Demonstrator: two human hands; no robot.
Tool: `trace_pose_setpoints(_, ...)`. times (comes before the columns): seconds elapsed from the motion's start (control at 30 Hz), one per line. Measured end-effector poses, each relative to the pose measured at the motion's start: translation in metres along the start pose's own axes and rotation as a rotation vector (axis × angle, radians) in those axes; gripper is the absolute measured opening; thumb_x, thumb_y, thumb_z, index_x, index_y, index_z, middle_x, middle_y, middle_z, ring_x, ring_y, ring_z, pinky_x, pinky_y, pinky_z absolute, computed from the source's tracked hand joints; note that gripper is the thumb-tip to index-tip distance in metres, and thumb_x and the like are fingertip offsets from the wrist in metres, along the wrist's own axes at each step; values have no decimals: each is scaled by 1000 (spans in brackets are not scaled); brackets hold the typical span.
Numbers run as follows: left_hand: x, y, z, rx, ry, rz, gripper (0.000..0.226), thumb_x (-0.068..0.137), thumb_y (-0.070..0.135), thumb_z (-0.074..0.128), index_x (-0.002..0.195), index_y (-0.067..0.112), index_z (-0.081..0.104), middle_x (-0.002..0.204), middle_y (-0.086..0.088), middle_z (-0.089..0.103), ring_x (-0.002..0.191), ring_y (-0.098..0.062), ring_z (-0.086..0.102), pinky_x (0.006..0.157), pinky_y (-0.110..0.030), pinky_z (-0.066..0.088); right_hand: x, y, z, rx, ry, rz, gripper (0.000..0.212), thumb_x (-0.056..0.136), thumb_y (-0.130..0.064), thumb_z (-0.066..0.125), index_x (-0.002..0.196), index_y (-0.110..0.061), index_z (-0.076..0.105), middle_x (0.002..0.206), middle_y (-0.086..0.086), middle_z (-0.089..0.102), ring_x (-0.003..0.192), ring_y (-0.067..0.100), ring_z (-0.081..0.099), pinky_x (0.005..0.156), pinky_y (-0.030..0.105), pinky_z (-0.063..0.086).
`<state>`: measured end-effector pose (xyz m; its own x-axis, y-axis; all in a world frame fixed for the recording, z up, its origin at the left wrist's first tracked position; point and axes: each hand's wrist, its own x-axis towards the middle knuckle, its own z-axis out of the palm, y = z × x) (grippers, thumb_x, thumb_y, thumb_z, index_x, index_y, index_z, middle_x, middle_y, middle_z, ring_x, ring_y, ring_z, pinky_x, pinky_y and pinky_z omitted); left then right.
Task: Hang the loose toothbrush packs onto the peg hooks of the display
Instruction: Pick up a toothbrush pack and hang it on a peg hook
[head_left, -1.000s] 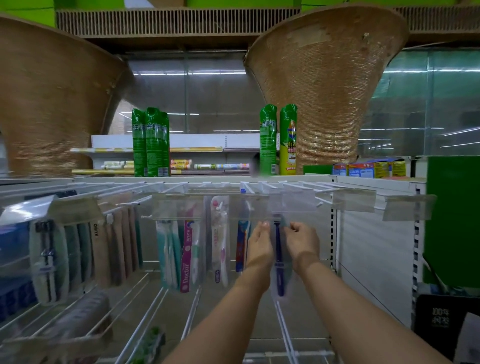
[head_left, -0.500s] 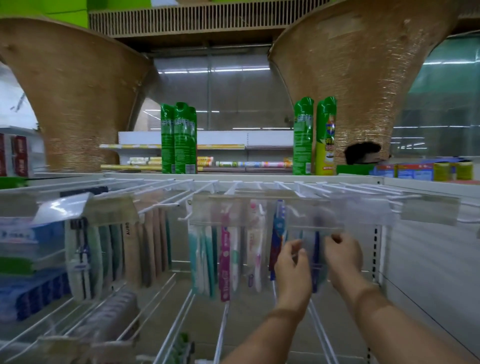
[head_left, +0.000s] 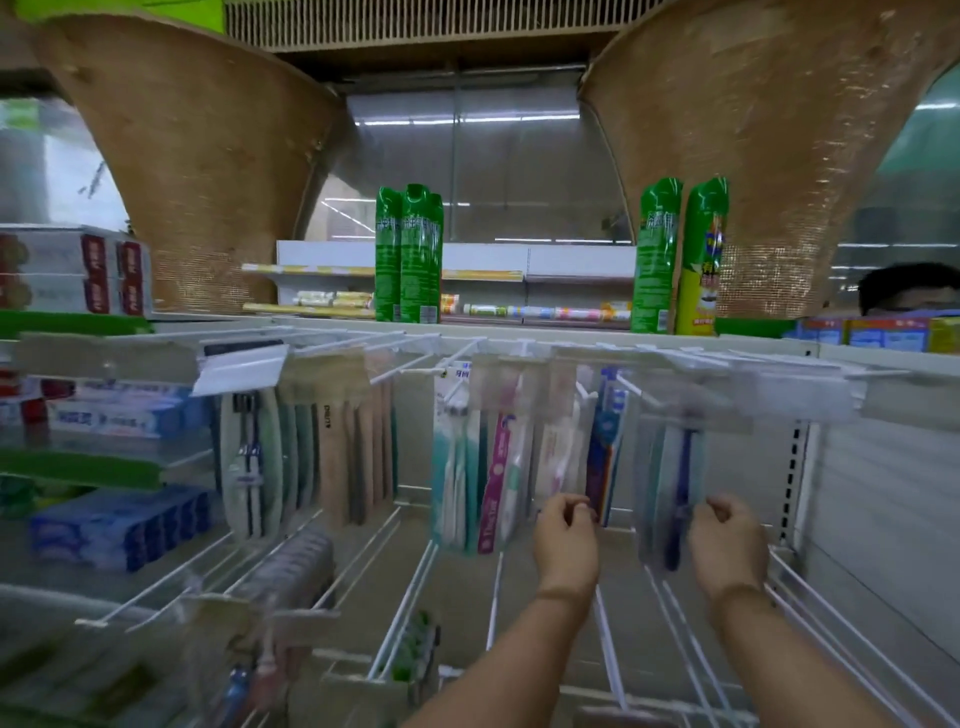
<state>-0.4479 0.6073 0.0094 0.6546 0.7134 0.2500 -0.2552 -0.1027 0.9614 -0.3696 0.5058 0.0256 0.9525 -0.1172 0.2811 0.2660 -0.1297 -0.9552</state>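
So the dark-blue toothbrush pack (head_left: 675, 488) is near the right end of the display (head_left: 519, 332), under the top row of peg hooks (head_left: 634, 389). It looks like it's already hanging by its top. A clear price-tag flap (head_left: 727, 410) covers the hole though, so I can't confirm it's seated.

It hangs straight down with its long axis vertical, brush head up and handle toward the floor. That's how its neighbours hang too, so my guess is the row stays readable that way.

The right hand (head_left: 727, 545) is at the pack's lower right edge with fingers curled in, probably steadying the swing. It's too blurry to say if it's actually pinching. The left hand (head_left: 567, 540) sits apart from that pack, in front of the white-pink pack (head_left: 553, 457). Its fingers are curled as well, and I can't tell if it's gripping anything.
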Motion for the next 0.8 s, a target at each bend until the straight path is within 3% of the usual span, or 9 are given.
trace_pose_setpoints(0.17,-40,1,-27,-21,66,-62,31,91,2,45,70,21,56,71,-2,58,71,-20,53,74,-34,47,-53,2,-3,28,-37,17,23,92,-13,53,110,-3,62,108,25,65,97,39,60,87,45,46)
trace_pose_setpoints(0.37,-88,19,-79,-48,111,-79,24,94,1,43,77,14,54,73,-1,56,70,-13,52,69,-21,44,-114,-10,-1,-1,-118,73,23,94,-11,49,115,-11,60,116,17,64,99,35,59,78,33,40)
trace_pose_setpoints(0.57,-88,32,-126,-25,193,-17,25,94,5,45,78,18,58,76,-1,60,73,-15,54,67,-23,44,-149,-25,17,18,-195,28,17,94,-11,50,109,-16,57,109,5,64,87,23,57,77,38,47)
trace_pose_setpoints(0.67,-78,36,-138,-39,216,-15,23,94,7,46,80,19,60,81,-2,63,78,-19,57,73,-28,47,-154,-37,32,27,-219,-35,12,95,-13,51,105,-15,56,100,2,62,85,21,55,72,33,43)
trace_pose_setpoints(0.8,-55,37,-158,-57,224,11,19,94,6,47,88,17,61,88,-2,62,79,-13,57,67,-19,43,-158,-59,69,81,-255,-94,12,94,-11,52,104,-14,57,96,4,63,85,21,56,74,30,42)
